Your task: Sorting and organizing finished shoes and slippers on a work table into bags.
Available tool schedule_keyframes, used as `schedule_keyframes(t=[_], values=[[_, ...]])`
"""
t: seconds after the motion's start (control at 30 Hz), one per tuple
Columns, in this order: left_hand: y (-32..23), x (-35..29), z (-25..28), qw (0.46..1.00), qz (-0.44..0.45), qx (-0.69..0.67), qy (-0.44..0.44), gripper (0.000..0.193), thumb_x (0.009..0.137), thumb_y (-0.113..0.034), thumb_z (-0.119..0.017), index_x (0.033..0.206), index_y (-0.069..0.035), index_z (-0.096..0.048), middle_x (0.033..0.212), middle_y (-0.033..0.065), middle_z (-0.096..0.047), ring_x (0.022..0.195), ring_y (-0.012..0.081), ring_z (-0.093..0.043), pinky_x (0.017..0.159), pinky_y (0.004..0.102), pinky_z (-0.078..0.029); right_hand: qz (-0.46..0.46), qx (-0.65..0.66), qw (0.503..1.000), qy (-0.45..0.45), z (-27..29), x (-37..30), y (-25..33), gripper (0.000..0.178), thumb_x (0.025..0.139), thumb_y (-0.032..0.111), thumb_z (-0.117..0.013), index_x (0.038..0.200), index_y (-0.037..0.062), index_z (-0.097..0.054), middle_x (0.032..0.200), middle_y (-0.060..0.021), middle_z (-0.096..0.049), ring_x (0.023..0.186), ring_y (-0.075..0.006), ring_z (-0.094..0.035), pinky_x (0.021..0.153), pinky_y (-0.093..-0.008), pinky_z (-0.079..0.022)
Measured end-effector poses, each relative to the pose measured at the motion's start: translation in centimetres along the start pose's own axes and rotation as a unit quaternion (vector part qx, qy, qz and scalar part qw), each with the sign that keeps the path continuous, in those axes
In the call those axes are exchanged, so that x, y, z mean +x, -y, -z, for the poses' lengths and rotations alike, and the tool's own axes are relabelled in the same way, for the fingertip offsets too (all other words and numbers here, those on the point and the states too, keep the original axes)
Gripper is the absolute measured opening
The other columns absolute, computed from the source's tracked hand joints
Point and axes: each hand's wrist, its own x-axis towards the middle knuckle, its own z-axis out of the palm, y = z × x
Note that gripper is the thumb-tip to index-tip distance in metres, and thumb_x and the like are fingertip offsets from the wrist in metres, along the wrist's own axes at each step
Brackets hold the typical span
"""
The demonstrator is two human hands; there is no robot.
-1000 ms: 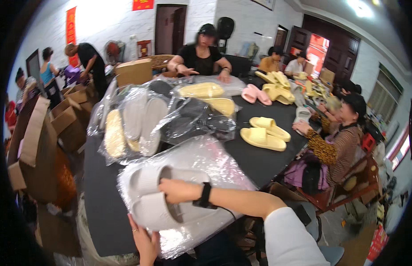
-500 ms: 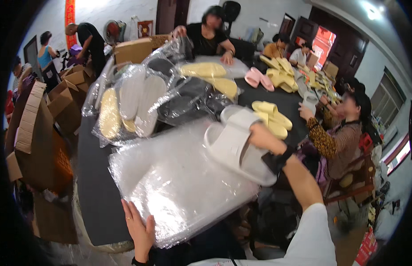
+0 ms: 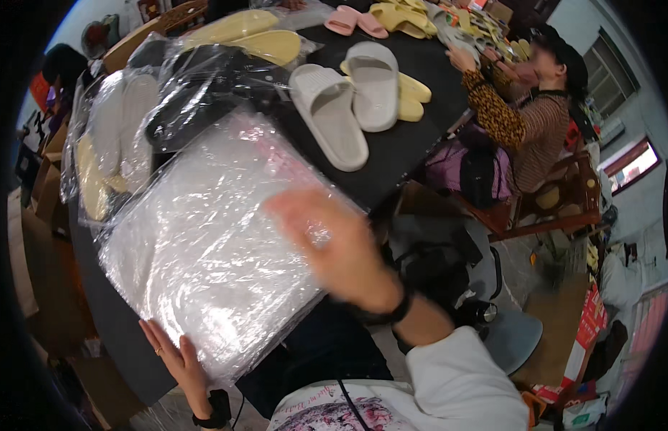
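At the far left of the black table (image 3: pixel 413 147), bagged slippers (image 3: pixel 114 136) lie in clear wrap — white pairs on top, a yellow pair below them near the table's edge. Just right of those sits a bagged black pair (image 3: pixel 197 93), its wrap crinkled and shiny.

Your left hand (image 3: pixel 177 363) rests at the near edge of the table, fingers spread flat and apart against the lower corner of a stack of clear plastic bags (image 3: pixel 204 244). It grips nothing; it only presses on that corner. The stack lies tilted on the table in front of you, its near corner hanging over the edge toward your body.

Your right hand (image 3: pixel 330 241) hovers over the right side of the stack, blurred by motion — you can't tell whether its fingers are together or apart, or whether it touches the plastic. A dark band circles that wrist.

Beyond the stack, a pair of light grey slippers (image 3: pixel 352 97) lies unbagged, sole down, side by side on the table, with yellow slippers (image 3: pixel 413 93) just behind them. Farther right, a seated person (image 3: pixel 531 115) in a patterned sleeve works at the table's far side.
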Motion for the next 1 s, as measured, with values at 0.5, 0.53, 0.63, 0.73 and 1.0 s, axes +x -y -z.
schedule_keyframes(t=[0.5,0.53,0.63,0.73,1.0], values=[[1.5,0.1,-0.8,0.999,-0.029,0.025,-0.012,0.053,0.096,-0.017,-0.037,0.143,0.003,-0.025,0.151,0.0191,-0.017,0.140,0.0322,-0.019,0.111,0.0404,-0.018,0.000,-0.204,0.978,0.030,-10.2,-7.3,-4.7,0.027,0.084,0.016,-0.056,0.108,0.0027,-0.059,0.122,-0.0084,-0.051,0.116,-0.0242,-0.045,0.099,-0.0399,-0.034],[1.5,0.2,-0.9,0.999,-0.030,0.032,-0.009,0.053,0.096,-0.019,-0.037,0.143,0.003,-0.025,0.151,0.0191,-0.017,0.140,0.0322,-0.018,0.111,0.0406,-0.018,-0.002,-0.204,0.979,0.031,-10.2,-7.2,-4.7,0.028,0.084,0.016,-0.056,0.109,0.0028,-0.059,0.122,-0.0083,-0.051,0.115,-0.0243,-0.046,0.098,-0.0398,-0.034],[1.0,0.1,-0.7,0.999,-0.019,0.041,-0.007,0.054,0.097,-0.021,-0.038,0.143,0.002,-0.024,0.151,0.0189,-0.017,0.140,0.0319,-0.018,0.111,0.0407,-0.018,0.002,-0.203,0.979,0.031,-10.2,-7.2,-4.6,0.029,0.084,0.016,-0.057,0.109,0.0035,-0.059,0.121,-0.0080,-0.052,0.114,-0.0247,-0.047,0.098,-0.0396,-0.034],[1.1,0.0,-0.8,0.999,-0.018,0.022,-0.019,0.052,0.097,-0.020,-0.038,0.144,0.000,-0.025,0.152,0.0170,-0.017,0.140,0.0303,-0.017,0.111,0.0398,-0.017,0.011,-0.211,0.977,0.031,-10.2,-7.3,-4.7,0.030,0.084,0.017,-0.057,0.110,0.0047,-0.059,0.120,-0.0074,-0.053,0.114,-0.0244,-0.047,0.097,-0.0389,-0.035],[-0.8,0.4,-0.3,0.991,0.013,-0.131,0.011,0.051,0.098,-0.021,-0.040,0.144,-0.002,-0.028,0.153,0.0126,-0.014,0.141,0.0266,-0.017,0.112,0.0376,-0.016,-0.007,0.014,0.995,0.103,-1.1,-1.2,-0.1,0.031,0.090,0.022,-0.056,0.112,0.0005,-0.058,0.105,-0.0191,-0.061,0.096,-0.0331,-0.060,0.084,-0.0400,-0.048]])
